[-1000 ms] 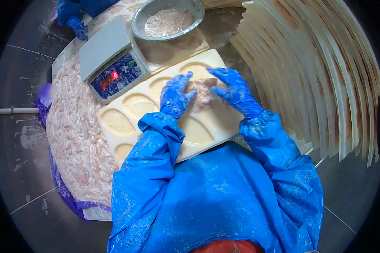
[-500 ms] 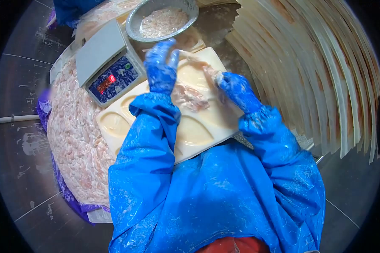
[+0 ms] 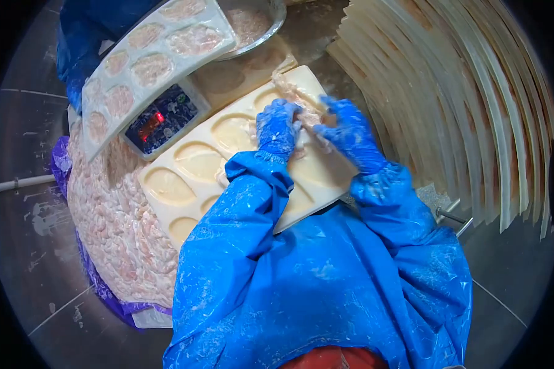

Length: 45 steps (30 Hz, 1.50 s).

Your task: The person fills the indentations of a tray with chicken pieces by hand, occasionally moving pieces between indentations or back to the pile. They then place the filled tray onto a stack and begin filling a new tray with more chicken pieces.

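Observation:
A cream mould tray (image 3: 194, 157) with oval hollows lies slanted in front of me. Pale strips of raw meat (image 3: 297, 92) lie across its upper right end. My left hand (image 3: 278, 126), in a blue glove, presses on the meat with its fingers curled round part of it. Just to the right, my right hand (image 3: 354, 135) is held with thumb and fingers apart, close to the meat's right edge. Some meat under the left hand is hidden by the glove.
A second tray (image 3: 129, 58) with filled hollows rests on the scale (image 3: 166, 120), whose display glows red. A large heap of raw meat (image 3: 123, 246) is at left. Behind stands a metal bowl (image 3: 280, 21). Stacked pale sheets (image 3: 449, 111) stand at right. A person's blue sleeve (image 3: 74, 49) is upper left.
A filled tray has appeared on the scale. My left hand has moved right and down onto the meat. My right hand's fingers have spread, and the meat strip now lies on the mould tray.

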### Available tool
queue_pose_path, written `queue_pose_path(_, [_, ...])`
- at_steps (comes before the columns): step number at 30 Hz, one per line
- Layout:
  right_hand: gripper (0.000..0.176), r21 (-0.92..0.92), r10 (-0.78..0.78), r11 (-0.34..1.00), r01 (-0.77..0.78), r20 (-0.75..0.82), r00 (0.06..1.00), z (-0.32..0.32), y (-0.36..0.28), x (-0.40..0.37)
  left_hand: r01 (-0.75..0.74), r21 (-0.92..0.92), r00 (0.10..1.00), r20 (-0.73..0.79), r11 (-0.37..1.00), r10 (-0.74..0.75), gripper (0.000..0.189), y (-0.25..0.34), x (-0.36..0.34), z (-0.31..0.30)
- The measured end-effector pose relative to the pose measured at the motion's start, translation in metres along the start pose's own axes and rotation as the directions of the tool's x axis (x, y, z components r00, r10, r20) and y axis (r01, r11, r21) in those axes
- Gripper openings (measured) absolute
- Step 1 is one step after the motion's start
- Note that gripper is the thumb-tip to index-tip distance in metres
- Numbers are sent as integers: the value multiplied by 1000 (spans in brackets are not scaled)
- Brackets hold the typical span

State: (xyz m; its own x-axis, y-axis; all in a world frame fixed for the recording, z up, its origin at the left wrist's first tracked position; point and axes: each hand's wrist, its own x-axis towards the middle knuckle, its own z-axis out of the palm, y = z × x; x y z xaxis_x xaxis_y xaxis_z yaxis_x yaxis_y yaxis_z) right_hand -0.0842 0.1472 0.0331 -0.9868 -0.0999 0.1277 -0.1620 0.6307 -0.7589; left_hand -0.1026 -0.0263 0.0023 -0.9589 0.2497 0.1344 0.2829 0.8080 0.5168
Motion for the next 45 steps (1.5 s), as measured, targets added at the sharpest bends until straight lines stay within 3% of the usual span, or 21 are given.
queue_pose_path(2, [34,-382,-77,916,123,133,988,23,4,1,17,-119,997,-77,993,-27,29,-1,-3,4])
queue_pose_path(4, [27,-383,-133,913,140,46,990,34,9,3,10,-112,999,38,994,-6,35,4,4,-1])
queue_pose_path(6, [24,-346,52,938,-14,101,994,32,6,8,-17,-221,978,200,975,63,32,8,11,-6])
queue_pose_path(11, [33,168,-492,856,489,-25,870,12,-14,3,-10,-413,999,44,911,31,30,-14,6,13])
queue_pose_path(12, [33,170,-495,854,492,-27,868,5,-14,6,-11,-410,999,42,912,31,30,-22,2,0])
queue_pose_path(14, [34,151,-405,904,400,3,914,-8,-10,18,-194,-111,949,-271,975,158,29,-38,-2,-19])
queue_pose_path(17, [27,-67,-564,826,560,-88,821,28,-16,68,-75,-280,974,-228,957,10,28,-36,-2,-28])
queue_pose_path(19, [24,-149,-693,720,678,-100,714,54,-4,75,-49,-33,991,-127,998,44,16,-22,6,-17])
queue_pose_path(22, [19,-586,-412,729,354,38,910,58,20,68,9,37,988,-157,999,-3,15,-34,18,-6])
queue_pose_path(27, [38,-539,-48,829,147,194,980,-9,-2,9,112,-64,987,-107,992,-119,22,-44,17,-6])
queue_pose_path(28, [38,-544,-42,827,140,187,981,-8,-4,11,104,-68,988,-104,992,-111,22,-42,16,-9])
queue_pose_path(30, [52,-462,-382,836,296,-105,918,7,-17,20,7,64,984,-175,998,5,31,-37,13,-13])
queue_pose_path(31, [58,-420,-394,840,344,-36,918,20,-20,25,-95,121,961,-247,988,122,34,-37,14,-12])
queue_pose_path(35, [33,-514,-117,833,205,198,973,63,6,44,-67,202,991,-100,977,88,26,-40,24,-17])
queue_pose_path(37, [29,-36,-239,971,236,-123,963,55,17,38,-89,183,992,-73,979,104,24,-47,19,-17])
queue_pose_path(40, [31,278,-219,939,202,31,975,14,61,25,-130,99,989,-63,987,137,23,-61,25,-12])
queue_pose_path(41, [32,398,153,889,-226,208,966,-15,46,19,-34,-102,999,-7,994,33,24,-66,32,-14])
queue_pose_path(42, [33,423,462,666,-614,412,785,-41,26,11,74,-292,996,67,954,-57,25,-68,36,-18])
queue_pose_path(43, [33,416,461,671,-614,414,784,-44,26,5,186,-311,980,124,932,-154,30,-60,40,-35])
queue_pose_path(44, [34,179,382,889,-421,219,898,-47,24,2,187,-315,980,119,930,-157,30,-60,40,-39])
queue_pose_path(45, [35,-120,222,969,-214,57,973,-49,20,0,39,-231,985,-153,972,-76,27,-61,41,-42])
